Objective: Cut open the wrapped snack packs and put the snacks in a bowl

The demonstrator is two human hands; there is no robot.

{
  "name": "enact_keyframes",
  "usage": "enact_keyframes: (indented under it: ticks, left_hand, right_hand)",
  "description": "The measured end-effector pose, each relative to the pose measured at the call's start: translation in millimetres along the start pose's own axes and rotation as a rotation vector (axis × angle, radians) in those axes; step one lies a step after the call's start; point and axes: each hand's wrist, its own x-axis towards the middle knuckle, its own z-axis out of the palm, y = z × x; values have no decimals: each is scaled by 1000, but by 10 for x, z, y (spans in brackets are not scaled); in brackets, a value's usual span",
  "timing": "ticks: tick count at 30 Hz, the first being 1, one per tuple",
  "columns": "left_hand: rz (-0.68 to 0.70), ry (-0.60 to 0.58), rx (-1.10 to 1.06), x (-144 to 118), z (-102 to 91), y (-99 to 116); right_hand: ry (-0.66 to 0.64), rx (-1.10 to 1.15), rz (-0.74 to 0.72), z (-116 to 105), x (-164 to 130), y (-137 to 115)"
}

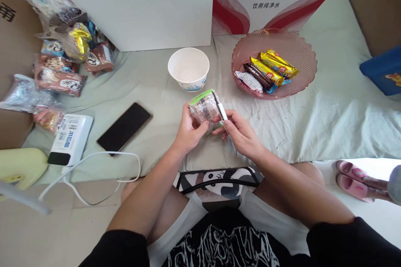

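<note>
My left hand grips a clear plastic snack packet with a bright green edge and dark contents. In my right hand, between thumb and fingers, is a slim white-and-dark strip-shaped item, its kind unclear. It lies against the packet's right side. Just beyond the packet stands a white paper bowl with a blue print, its visible inside bare. To the right, a pink ribbed glass bowl holds several wrapped snacks in yellow, brown and white.
Left lie a black phone, a white power bank with a looping cable, and piled snack packets. Large cartons stand behind on the pale green cloth. A blue box sits far right; another person's slippers show below.
</note>
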Motion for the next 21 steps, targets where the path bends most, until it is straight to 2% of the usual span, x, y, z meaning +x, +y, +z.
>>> enact_keyframes:
  ticks: [8,14,16,18,21]
  left_hand:
    - [-4,57,-13,27,-19,-28]
    - [93,334,-180,112,-284,14]
    - [118,380,-231,114,-361,64]
    - [136,375,-262,96,-380,107]
    - [153,301,-253,31,-281,119]
  right_hand:
    - [32,-288,42,0,-18,-124]
    - [-142,-350,213,-85,1,-215]
    - [-159,-382,223,-182,-7,-223]
    - [-60,-512,144,-305,-17,-197]
    - [159,-837,-39,-485,-27,-99]
